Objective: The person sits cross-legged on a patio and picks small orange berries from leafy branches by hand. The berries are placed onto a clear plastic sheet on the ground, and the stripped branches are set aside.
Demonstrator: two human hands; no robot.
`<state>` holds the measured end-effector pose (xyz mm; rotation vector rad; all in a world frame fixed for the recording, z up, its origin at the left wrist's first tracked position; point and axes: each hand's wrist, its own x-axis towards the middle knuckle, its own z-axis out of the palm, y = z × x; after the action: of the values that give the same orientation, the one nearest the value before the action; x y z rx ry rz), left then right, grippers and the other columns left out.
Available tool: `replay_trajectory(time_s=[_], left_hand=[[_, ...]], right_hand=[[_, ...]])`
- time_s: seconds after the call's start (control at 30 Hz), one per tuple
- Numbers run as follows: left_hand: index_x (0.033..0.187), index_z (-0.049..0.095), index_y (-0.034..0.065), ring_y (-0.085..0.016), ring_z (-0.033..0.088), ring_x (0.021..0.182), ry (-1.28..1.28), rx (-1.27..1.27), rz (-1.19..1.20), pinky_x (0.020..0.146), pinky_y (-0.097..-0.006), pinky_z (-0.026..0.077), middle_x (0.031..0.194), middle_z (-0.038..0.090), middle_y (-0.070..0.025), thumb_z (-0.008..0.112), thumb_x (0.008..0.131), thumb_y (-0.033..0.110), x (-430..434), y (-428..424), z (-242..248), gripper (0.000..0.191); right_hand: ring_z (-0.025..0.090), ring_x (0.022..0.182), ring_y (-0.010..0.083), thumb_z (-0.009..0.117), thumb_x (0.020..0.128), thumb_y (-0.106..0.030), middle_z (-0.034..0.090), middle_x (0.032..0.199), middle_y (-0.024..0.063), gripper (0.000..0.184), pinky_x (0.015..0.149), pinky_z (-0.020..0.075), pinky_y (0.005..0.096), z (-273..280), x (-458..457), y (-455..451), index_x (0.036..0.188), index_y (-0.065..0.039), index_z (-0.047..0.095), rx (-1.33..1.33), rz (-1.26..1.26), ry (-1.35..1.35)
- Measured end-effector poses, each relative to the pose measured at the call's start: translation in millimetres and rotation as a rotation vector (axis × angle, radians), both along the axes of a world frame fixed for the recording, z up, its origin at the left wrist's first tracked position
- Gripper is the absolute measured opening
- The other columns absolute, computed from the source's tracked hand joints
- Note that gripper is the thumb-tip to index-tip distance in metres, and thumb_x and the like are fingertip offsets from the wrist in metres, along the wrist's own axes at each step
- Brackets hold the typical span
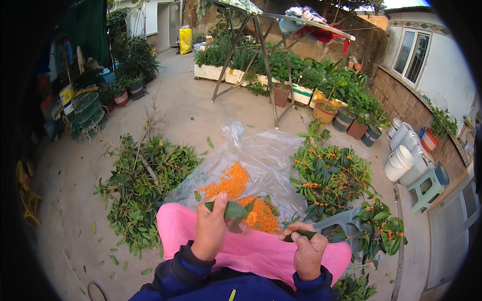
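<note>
My left hand [212, 222] is closed around a few green leaves [236, 210] that stick out past its thumb, above a pink cloth [248, 252] over my lap. To the right, my right hand [307, 246] pinches a dark green leaf [300, 236] between thumb and fingers. Beyond my knees lies a clear plastic sheet [263, 150] bearing two heaps of small orange blossoms, the farther heap [231, 180] and the nearer heap [261, 216], the nearer one with some leaves on it. Cut branches with orange blossoms [331, 177] are piled right of the sheet.
Leafy branches [139, 192] without visible blossoms are heaped at the left. A pale blue plastic stool or chair [339, 222] at my right bears a flowering branch [380, 225]. Farther off stand a metal rack [263, 64], planter boxes [211, 72], flowerpots [324, 111] and a white bucket [399, 163].
</note>
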<state>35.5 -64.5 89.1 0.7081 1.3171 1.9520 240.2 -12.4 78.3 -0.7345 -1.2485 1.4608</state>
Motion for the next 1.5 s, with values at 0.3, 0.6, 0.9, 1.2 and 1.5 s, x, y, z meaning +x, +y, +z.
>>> replay_trajectory(time_s=[0.3, 0.6, 0.9, 1.2, 1.5], left_hand=[[0.073, 0.057, 0.0042, -0.006, 0.04, 0.054, 0.081, -0.005, -0.073, 0.049, -0.0251, 0.032, 0.06, 0.049, 0.0012, 0.051, 0.108, 0.031, 29, -4, 18, 0.045], [0.076, 0.055, 0.0025, -0.004, 0.039, 0.061, 0.168, 0.028, -0.158, 0.052, -0.0244, 0.034, 0.065, 0.049, 0.0038, 0.05, 0.108, 0.026, 38, -4, 13, 0.041], [0.075, 0.056, 0.003, -0.004, 0.042, 0.056, 0.148, 0.015, -0.19, 0.05, -0.0244, 0.036, 0.062, 0.05, 0.0038, 0.052, 0.108, 0.025, 41, -3, 11, 0.04], [0.076, 0.058, 0.0007, -0.014, 0.054, 0.054, 0.273, -0.022, -0.182, 0.051, -0.0346, 0.04, 0.06, 0.055, -0.0081, 0.057, 0.104, 0.022, 41, 2, -8, 0.036], [0.074, 0.054, -0.001, -0.028, 0.043, 0.052, 0.759, -0.115, -0.052, 0.052, -0.0392, 0.036, 0.061, 0.046, -0.0165, 0.056, 0.103, 0.018, 50, 5, -33, 0.035]], right_hand=[[0.063, 0.072, 0.0141, 0.077, 0.077, 0.003, 0.068, 0.081, 0.0107, 0.018, 0.067, 0.0495, 0.0277, 31, -14, -4, 0.094, 0.005, 0.07, 0.397, -0.053, -0.312], [0.055, 0.066, 0.0103, 0.077, 0.076, 0.001, 0.066, 0.077, 0.0067, 0.017, 0.061, 0.0432, 0.025, 41, -8, -3, 0.092, 0.005, 0.073, 0.421, -0.005, -0.342], [0.056, 0.065, 0.0106, 0.074, 0.078, 0.003, 0.066, 0.074, 0.007, 0.011, 0.059, 0.0441, 0.0257, 32, -6, -1, 0.088, 0.006, 0.072, 0.424, 0.015, -0.38], [0.06, 0.065, 0.014, 0.07, 0.081, 0.005, 0.067, 0.076, 0.0096, 0.007, 0.061, 0.0478, 0.0277, 33, -4, -1, 0.086, 0.005, 0.065, 0.408, 0.013, -0.4], [0.055, 0.063, 0.0103, 0.067, 0.081, 0.002, 0.064, 0.071, 0.0067, 0.006, 0.06, 0.045, 0.0266, 27, -4, 1, 0.086, 0.006, 0.067, 0.438, -0.009, -0.416]])
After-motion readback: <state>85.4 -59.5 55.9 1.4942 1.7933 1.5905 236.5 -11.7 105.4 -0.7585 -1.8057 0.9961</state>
